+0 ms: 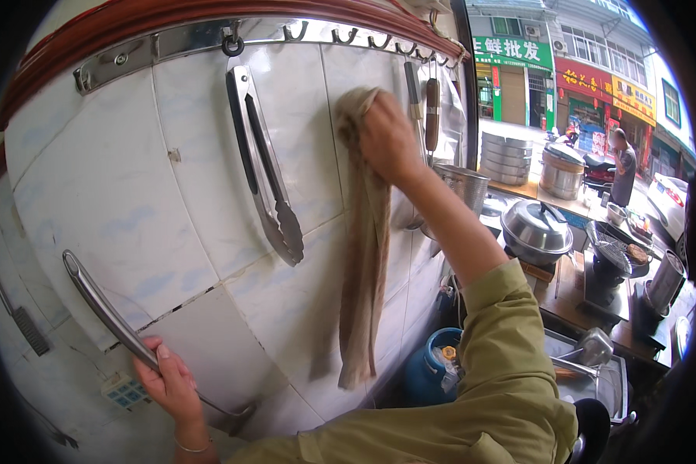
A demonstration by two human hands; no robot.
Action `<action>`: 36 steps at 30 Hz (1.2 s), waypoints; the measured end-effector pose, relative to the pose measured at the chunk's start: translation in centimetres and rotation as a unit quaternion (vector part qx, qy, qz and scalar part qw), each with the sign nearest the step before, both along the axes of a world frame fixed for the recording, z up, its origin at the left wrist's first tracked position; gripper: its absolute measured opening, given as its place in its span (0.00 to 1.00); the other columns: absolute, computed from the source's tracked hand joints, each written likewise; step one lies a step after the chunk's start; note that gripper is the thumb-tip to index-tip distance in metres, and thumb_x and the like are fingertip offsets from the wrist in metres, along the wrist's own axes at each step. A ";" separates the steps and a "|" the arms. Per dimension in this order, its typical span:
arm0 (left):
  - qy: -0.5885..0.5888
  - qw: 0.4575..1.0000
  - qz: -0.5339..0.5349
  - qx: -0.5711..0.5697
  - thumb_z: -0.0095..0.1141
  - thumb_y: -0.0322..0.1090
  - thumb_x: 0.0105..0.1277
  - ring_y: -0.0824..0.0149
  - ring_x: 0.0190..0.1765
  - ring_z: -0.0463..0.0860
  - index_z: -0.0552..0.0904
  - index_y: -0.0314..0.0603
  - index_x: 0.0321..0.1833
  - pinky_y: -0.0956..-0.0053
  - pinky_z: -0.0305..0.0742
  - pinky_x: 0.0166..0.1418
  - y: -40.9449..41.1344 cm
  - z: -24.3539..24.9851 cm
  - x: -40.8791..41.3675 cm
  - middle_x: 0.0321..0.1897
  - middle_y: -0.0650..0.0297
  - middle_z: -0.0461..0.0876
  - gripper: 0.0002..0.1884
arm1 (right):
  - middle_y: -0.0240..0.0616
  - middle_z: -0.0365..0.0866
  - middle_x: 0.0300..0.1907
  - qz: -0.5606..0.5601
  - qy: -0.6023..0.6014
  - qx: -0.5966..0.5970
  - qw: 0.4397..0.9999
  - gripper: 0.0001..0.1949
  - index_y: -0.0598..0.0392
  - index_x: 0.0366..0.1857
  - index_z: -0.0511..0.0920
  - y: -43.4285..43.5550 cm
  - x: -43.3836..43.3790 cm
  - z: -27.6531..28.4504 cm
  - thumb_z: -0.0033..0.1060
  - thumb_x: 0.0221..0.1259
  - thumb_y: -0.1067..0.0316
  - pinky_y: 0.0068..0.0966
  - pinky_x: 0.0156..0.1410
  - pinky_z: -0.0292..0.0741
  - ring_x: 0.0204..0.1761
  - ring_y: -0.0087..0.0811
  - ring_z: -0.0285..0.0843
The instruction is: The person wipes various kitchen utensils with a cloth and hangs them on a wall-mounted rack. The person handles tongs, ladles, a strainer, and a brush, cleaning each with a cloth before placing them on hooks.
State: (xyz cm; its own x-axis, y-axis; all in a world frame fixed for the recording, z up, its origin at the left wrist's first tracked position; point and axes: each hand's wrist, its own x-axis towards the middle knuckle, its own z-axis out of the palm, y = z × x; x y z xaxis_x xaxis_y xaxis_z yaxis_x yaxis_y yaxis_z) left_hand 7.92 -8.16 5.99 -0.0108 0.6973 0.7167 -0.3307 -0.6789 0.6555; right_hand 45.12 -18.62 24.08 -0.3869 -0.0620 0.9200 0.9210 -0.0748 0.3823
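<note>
My right hand (390,139) is closed on a brown-beige cloth (364,278), pressed to the white wall tiles (290,301) below a metal hook rail (191,45); the cloth's long end hangs down. Lower left, my left hand (171,377) grips the metal handle of a long utensil (101,301), whose lower end is only partly seen by the wall. Metal tongs with black grips (261,162) hang from a hook between my hands. Right of my right hand, utensils with dark handles (432,115) hang near a perforated metal strainer (461,185).
A blue gas cylinder (432,368) stands on the floor below my right arm. At the right, a counter bears a lidded metal pot (536,229), stacked steamers (506,159) and a wire rack (612,246). A person (622,168) stands outside by the street.
</note>
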 end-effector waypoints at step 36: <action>-0.010 0.994 -0.113 0.006 0.42 0.30 0.69 0.80 0.11 0.57 0.68 0.36 0.45 0.85 0.55 0.13 -0.5 -0.5 2.3 0.13 0.69 0.63 0.06 | 0.52 0.71 0.50 -0.003 0.212 0.043 0.976 0.18 0.61 0.46 0.75 1.8 1.6 -9.5 0.46 0.48 0.79 0.40 0.57 0.67 0.52 0.54 0.67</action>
State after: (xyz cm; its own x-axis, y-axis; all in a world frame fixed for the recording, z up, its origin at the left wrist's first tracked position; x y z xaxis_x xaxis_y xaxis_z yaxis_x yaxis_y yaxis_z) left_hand 10.21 -8.68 5.46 0.1304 0.6744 0.7267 -0.4879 -0.5944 0.6392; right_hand 46.69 -16.81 14.59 0.0268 -0.1449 0.9891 0.9946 -0.0957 -0.0409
